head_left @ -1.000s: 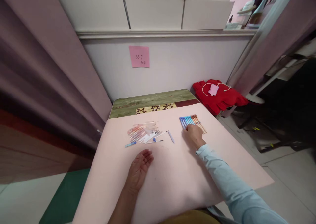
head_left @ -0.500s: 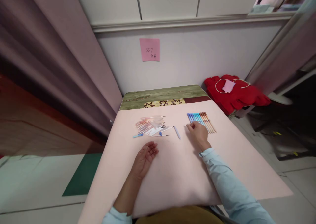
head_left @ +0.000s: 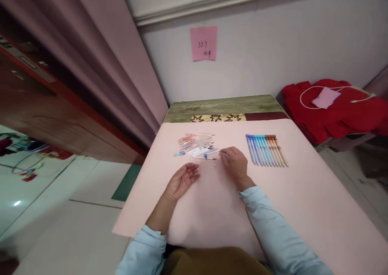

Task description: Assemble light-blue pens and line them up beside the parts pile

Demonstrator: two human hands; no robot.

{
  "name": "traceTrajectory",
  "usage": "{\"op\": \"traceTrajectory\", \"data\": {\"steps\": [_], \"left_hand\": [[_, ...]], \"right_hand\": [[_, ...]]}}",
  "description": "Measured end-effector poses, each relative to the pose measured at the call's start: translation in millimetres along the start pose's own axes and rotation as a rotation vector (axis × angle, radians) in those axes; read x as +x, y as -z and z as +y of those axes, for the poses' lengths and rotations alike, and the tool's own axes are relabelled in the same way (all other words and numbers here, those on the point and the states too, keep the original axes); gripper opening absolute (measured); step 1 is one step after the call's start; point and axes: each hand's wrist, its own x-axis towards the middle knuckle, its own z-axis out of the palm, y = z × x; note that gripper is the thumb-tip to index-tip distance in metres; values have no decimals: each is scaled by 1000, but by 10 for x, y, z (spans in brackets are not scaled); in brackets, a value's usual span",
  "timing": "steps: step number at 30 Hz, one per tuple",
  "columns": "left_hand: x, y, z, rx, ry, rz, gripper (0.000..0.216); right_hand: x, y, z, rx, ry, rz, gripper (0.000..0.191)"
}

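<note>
My right hand (head_left: 235,163) is at the right end of the loose pen parts, fingers pinched on a pale blue pen barrel (head_left: 227,156), mostly hidden by the hand. Palm up with loosely curled fingers, my left hand (head_left: 182,180) is empty, just in front of the pile. That pile holds clear and orange-tinted barrels (head_left: 188,142) and thin white refills (head_left: 200,151). A refill with a blue piece (head_left: 205,156) lies between the hands, and a blue pen part (head_left: 179,154) lies at the pile's left. Right of my right hand, a neat row of assembled pens (head_left: 266,150) runs from blue to brown.
A pale pink cover (head_left: 212,218) lies over the table, whose green patterned top (head_left: 224,105) shows at the back. Behind it is a wall with a pink note (head_left: 204,43). Red cloth (head_left: 339,113) with a white cable is at the right, a curtain (head_left: 133,52) at the left.
My right hand has moved left from the pen row to the pale blue barrel, which it now covers. My left hand stays open near the pile. The camera view has turned and shifted.
</note>
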Motion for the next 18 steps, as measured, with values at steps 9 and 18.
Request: {"op": "traceTrajectory", "data": {"steps": [9, 18], "left_hand": [[-35, -82, -56, 84, -114, 46, 14], [-43, -236, -192, 113, -288, 171, 13]], "right_hand": [[-25, 147, 213, 311, -505, 127, 32], [-39, 213, 225, 268, -499, 67, 37]]}}
